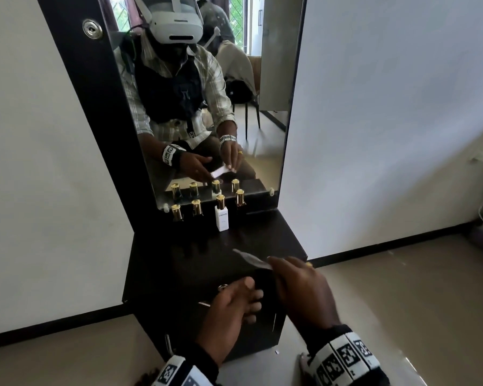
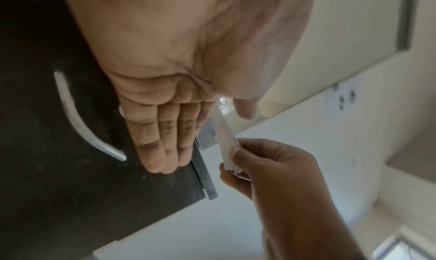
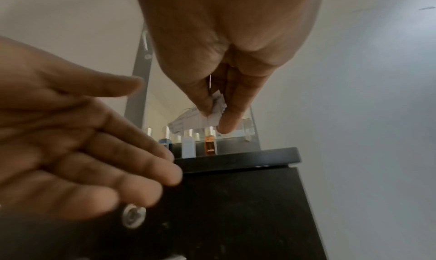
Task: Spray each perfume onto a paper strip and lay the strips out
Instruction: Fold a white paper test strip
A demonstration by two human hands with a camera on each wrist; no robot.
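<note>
Several gold-capped perfume bottles stand in a row at the back of the dark dresser top (image 1: 262,238), against the mirror; one is a white bottle (image 1: 222,217), another an orange bottle (image 3: 210,146). My right hand (image 1: 299,285) pinches a small stack of white paper strips (image 1: 251,259) between thumb and fingers, above the front of the dresser top. In the left wrist view the strips (image 2: 225,139) fan out from that pinch. My left hand (image 1: 234,307) hovers in front of the dresser's drawer with fingers straight and loose, holding nothing.
A tall mirror (image 1: 207,107) rises behind the bottles and reflects me. The dresser front has a curved metal handle (image 2: 78,118) and a round lock (image 3: 133,215). White walls flank the dresser; beige floor (image 1: 402,302) lies to the right.
</note>
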